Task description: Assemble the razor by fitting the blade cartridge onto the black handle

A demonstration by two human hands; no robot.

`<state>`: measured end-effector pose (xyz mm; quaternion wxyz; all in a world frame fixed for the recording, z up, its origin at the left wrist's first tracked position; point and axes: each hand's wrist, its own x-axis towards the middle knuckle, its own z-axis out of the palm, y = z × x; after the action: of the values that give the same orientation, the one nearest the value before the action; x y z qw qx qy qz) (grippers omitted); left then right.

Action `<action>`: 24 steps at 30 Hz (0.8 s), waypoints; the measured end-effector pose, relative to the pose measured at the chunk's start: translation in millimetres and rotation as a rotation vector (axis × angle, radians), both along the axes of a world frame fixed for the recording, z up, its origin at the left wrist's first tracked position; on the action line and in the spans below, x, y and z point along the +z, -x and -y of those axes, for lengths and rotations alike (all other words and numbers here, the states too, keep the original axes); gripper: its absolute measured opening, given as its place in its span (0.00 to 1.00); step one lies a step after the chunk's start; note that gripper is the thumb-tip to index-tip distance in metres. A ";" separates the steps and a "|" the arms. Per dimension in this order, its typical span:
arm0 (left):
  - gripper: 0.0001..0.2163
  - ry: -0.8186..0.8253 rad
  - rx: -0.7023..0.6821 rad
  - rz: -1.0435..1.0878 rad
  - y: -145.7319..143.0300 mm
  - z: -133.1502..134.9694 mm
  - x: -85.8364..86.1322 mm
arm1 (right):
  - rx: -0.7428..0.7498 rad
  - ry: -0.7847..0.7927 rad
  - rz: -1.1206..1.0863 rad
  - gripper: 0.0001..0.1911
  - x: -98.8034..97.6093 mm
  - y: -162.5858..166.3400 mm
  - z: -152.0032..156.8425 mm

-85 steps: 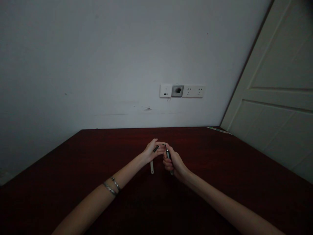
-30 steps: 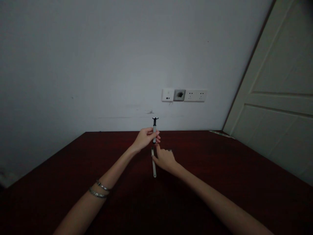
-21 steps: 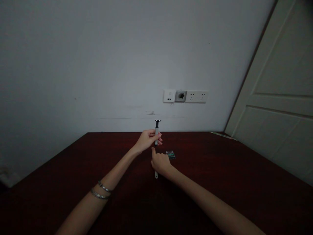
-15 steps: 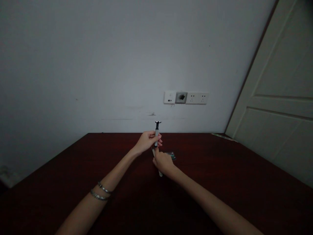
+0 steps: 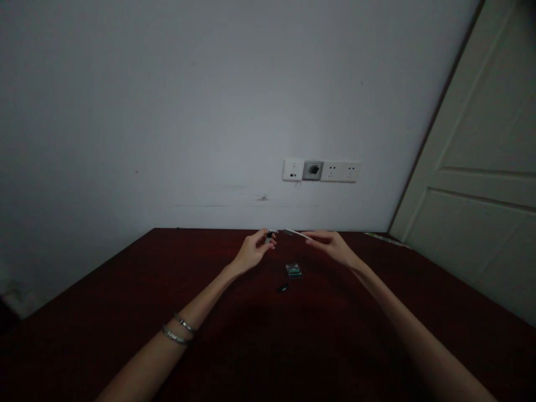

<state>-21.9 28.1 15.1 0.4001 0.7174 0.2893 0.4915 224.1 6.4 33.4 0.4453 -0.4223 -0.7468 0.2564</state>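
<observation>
My left hand (image 5: pixel 254 250) is closed round a small razor-like tool (image 5: pixel 270 235) with a dark head, which points toward the wall just above the dark red table (image 5: pixel 125 312). My right hand (image 5: pixel 330 244) pinches one end of a thin pale strip (image 5: pixel 296 233), held level in the air and pointing left at the tool's head. The two tips sit close together; I cannot tell whether they touch. Below and between my hands, a small greenish cartridge (image 5: pixel 293 271) and a tiny dark piece (image 5: pixel 282 288) lie on the table.
A white wall rises behind the table, with a row of sockets (image 5: pixel 321 171). A pale panelled door (image 5: pixel 481 184) stands at the right. A thin light strip (image 5: pixel 383 238) lies at the table's far right corner. Two bracelets (image 5: pixel 178 329) circle my left wrist.
My right hand lifted the pale strip off the table and carried it up and right. My left hand lowered the tool from upright. The small dark piece is now uncovered on the table.
</observation>
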 end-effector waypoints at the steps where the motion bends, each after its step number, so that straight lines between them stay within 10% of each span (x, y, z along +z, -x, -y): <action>1: 0.08 -0.018 0.014 -0.021 -0.5 -0.3 -3.0 | -0.007 -0.019 -0.006 0.14 5.2 -0.3 3.9; 24: 0.08 -0.221 0.085 -0.250 -7.4 -0.7 -22.6 | 0.155 -0.178 0.107 0.13 6.4 6.3 11.8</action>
<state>-14.5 28.8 -7.5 0.2584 0.7999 0.3109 0.4435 217.8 -5.5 39.8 0.4196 -0.3353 -0.8195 0.1999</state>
